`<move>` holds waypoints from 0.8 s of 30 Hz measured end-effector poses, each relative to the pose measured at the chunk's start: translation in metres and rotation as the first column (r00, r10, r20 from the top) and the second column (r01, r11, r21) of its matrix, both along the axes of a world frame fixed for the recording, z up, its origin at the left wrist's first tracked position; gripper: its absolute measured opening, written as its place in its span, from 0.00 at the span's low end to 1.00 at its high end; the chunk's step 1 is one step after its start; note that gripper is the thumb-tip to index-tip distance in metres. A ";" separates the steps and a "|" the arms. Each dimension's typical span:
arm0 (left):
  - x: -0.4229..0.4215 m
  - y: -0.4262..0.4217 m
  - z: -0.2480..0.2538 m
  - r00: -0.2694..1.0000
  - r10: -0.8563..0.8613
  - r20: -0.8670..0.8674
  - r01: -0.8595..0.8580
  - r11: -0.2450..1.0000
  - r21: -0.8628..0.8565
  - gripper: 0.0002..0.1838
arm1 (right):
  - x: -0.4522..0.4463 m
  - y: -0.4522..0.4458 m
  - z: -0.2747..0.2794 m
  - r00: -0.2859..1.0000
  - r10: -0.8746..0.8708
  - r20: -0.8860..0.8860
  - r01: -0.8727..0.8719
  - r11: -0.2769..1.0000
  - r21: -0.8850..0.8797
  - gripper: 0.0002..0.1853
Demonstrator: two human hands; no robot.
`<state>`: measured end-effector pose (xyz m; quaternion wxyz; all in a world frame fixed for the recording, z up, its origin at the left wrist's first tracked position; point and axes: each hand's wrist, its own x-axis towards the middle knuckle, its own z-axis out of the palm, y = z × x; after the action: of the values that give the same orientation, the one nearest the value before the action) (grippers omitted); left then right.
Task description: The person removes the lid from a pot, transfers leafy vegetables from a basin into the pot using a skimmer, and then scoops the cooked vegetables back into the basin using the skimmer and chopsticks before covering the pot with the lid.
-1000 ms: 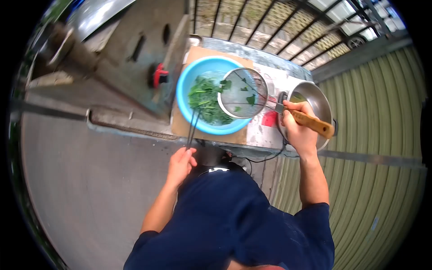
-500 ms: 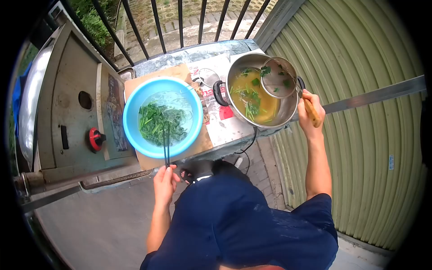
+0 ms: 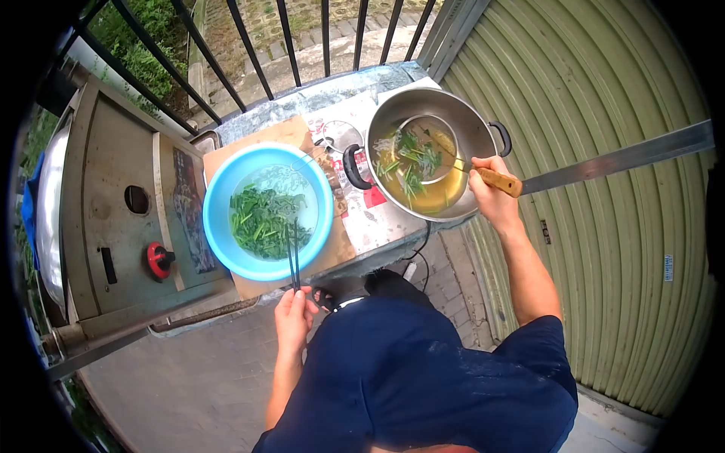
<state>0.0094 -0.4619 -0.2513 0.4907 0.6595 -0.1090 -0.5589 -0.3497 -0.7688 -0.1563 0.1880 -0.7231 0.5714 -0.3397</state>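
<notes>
My left hand (image 3: 295, 311) is closed on a pair of dark chopsticks (image 3: 293, 260), whose tips reach over the green leaves (image 3: 260, 219) in the water of a light blue basin (image 3: 213, 238). My right hand (image 3: 495, 190) grips the wooden handle of a round mesh strainer (image 3: 445, 140). The strainer's bowl is down inside a steel pot (image 3: 472, 113) of yellowish liquid, with leaves in and around it. Part of the mesh is hidden under the leaves and liquid.
A metal cabinet (image 3: 113, 174) with a red and black knob (image 3: 159, 260) stands at the left. Between basin and pot lies a wire ladle or strainer (image 3: 341, 137) on printed paper. Black railings (image 3: 288, 45) run behind the ledge; a ribbed green shutter (image 3: 604, 226) is at the right.
The strainer has gone from above the basin to the pot, then down into its liquid. My left hand keeps the chopsticks at the basin. The camera view has turned and shifted.
</notes>
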 end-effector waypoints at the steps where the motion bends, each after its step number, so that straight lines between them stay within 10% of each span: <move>1: 0.000 -0.001 0.000 1.000 -0.001 0.001 0.001 1.000 0.000 0.13 | -0.002 -0.002 -0.011 0.991 -0.011 0.131 -0.004 0.994 0.108 0.09; 3: 0.000 -0.003 0.001 1.000 0.010 0.014 -0.010 1.000 -0.013 0.13 | 0.005 0.002 -0.012 0.904 -0.058 0.423 -0.054 0.967 0.249 0.07; 14: 0.002 -0.006 0.006 0.999 -0.013 0.034 0.012 1.000 0.016 0.13 | -0.044 -0.017 0.032 0.699 -0.256 0.667 -0.009 0.930 0.367 0.10; 19: 0.001 -0.006 0.004 0.998 -0.017 0.053 0.015 0.999 0.035 0.13 | -0.062 -0.026 0.054 0.891 -0.119 0.438 0.028 0.978 0.208 0.09; 21: 0.000 -0.006 0.003 0.999 -0.003 0.034 0.003 1.000 0.022 0.13 | -0.065 -0.027 0.057 0.988 0.108 -0.111 -0.126 0.979 -0.163 0.10; 24: -0.002 -0.006 0.001 0.999 -0.012 0.044 0.011 1.000 0.024 0.14 | -0.070 -0.026 0.055 0.899 0.278 -0.340 -0.354 0.917 -0.185 0.12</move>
<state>0.0072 -0.4679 -0.2504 0.4771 0.6769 -0.1168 -0.5482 -0.4198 -0.7951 -0.1017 0.0605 -0.8679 0.4220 -0.2550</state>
